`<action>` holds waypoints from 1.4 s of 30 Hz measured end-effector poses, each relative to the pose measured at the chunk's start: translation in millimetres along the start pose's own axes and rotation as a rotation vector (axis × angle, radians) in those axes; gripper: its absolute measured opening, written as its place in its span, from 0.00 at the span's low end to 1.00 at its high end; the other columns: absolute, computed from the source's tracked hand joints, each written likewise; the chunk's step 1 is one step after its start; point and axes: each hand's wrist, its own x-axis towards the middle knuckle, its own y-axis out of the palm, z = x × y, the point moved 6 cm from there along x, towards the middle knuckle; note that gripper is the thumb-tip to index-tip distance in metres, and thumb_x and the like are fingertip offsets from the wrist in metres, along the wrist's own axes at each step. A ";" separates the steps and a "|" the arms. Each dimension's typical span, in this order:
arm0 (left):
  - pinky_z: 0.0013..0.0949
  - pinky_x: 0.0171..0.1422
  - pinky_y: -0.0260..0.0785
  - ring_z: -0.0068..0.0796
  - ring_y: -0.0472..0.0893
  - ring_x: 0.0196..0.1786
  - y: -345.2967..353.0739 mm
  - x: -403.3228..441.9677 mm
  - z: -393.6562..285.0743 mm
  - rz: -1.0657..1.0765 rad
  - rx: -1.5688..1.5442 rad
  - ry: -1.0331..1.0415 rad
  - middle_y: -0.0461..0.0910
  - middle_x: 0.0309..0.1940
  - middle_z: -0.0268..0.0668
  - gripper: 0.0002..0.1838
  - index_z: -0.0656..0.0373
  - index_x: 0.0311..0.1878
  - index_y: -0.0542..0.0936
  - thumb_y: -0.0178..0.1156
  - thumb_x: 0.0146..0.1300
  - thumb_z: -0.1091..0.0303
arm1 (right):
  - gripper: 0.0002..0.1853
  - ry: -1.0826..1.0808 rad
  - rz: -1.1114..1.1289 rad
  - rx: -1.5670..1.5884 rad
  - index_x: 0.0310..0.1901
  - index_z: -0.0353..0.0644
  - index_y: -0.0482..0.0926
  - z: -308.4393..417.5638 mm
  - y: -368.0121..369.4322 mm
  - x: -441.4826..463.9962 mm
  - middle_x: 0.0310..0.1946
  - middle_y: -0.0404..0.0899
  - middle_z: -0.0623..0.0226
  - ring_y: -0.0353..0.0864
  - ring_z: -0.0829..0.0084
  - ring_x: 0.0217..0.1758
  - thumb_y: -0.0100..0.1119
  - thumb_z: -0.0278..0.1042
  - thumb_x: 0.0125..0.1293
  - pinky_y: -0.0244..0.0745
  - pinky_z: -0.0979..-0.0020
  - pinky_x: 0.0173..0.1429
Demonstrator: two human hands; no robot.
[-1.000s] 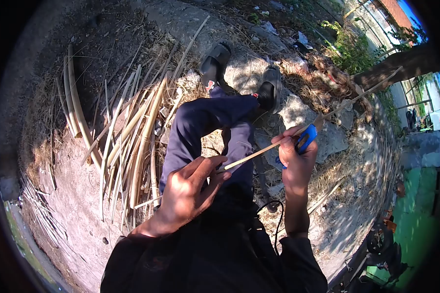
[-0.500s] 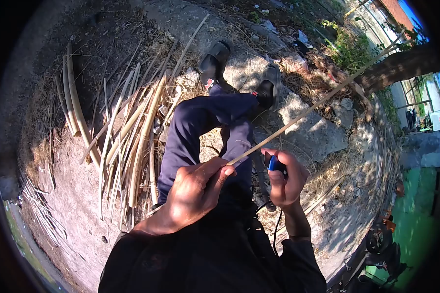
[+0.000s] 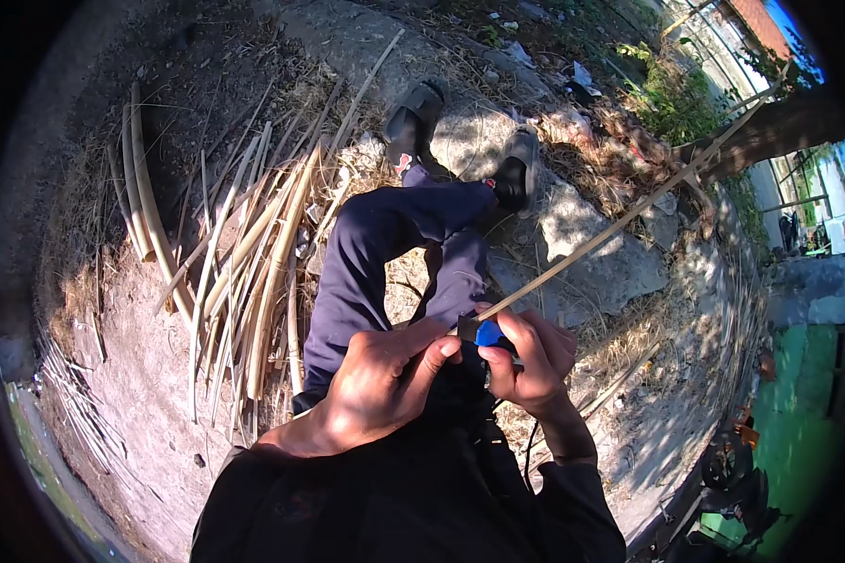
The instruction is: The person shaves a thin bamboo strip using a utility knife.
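My left hand [image 3: 376, 380] is closed on the near end of a long, thin bamboo strip [image 3: 591, 244], over my lap. The strip slants up and away to the right, past the rocks toward a thick branch. My right hand [image 3: 533, 361] grips a small blue-handled knife [image 3: 488, 333] close to the left fingertips. Its dark blade lies against the strip near the held end. My legs in dark trousers [image 3: 357, 253] stretch forward beneath both hands.
A pile of split bamboo strips [image 3: 277, 253] lies on the ground to my left. Flat rocks [image 3: 601, 272] and dry grass are to the right of my legs. Farther right are a tree branch [image 3: 770, 136] and a green wall [image 3: 798, 403].
The knife, at first held open-side up beside the strip, has come down and left to the strip's near end. The strip's far end has swung up and right.
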 end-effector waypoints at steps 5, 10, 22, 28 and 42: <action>0.37 0.36 0.76 0.45 0.88 0.31 0.4 -1.6 -1.3 0.011 -0.046 -0.015 0.86 0.31 0.47 0.08 0.65 0.42 0.84 0.63 0.79 0.70 | 0.17 -0.012 0.018 -0.061 0.52 0.30 0.82 3.4 -0.8 -0.6 0.39 0.91 0.58 0.86 0.66 0.27 0.64 0.40 0.77 0.79 0.68 0.31; 0.36 0.34 0.75 0.41 0.87 0.28 -0.4 -4.5 0.6 0.039 -0.047 -0.024 0.85 0.29 0.45 0.08 0.65 0.41 0.84 0.62 0.79 0.72 | 0.18 0.020 -0.093 -0.071 0.51 0.34 0.87 -1.0 -4.7 -1.0 0.27 0.83 0.65 0.84 0.67 0.23 0.69 0.44 0.75 0.77 0.69 0.28; 0.32 0.24 0.68 0.30 0.84 0.20 -6.9 -18.2 6.0 -0.011 0.035 0.012 0.84 0.27 0.40 0.04 0.65 0.41 0.83 0.63 0.76 0.79 | 0.17 0.000 -0.119 -0.087 0.51 0.31 0.86 -16.6 -10.6 6.3 0.29 0.85 0.61 0.83 0.65 0.23 0.67 0.41 0.77 0.75 0.68 0.27; 0.33 0.26 0.69 0.33 0.85 0.22 -11.2 -18.2 5.0 -0.045 0.052 0.053 0.85 0.27 0.40 0.03 0.66 0.42 0.82 0.64 0.76 0.78 | 0.16 -0.009 -0.118 -0.092 0.51 0.32 0.86 -21.4 -5.2 10.9 0.31 0.87 0.62 0.85 0.65 0.25 0.68 0.41 0.76 0.78 0.67 0.30; 0.36 0.25 0.68 0.37 0.83 0.21 -13.4 -37.6 28.5 -0.052 0.136 0.029 0.85 0.28 0.42 0.03 0.65 0.44 0.79 0.64 0.76 0.77 | 0.11 0.132 -0.217 -0.193 0.52 0.32 0.84 -82.6 -26.1 23.4 0.39 0.88 0.53 0.90 0.55 0.35 0.67 0.28 0.73 0.83 0.63 0.39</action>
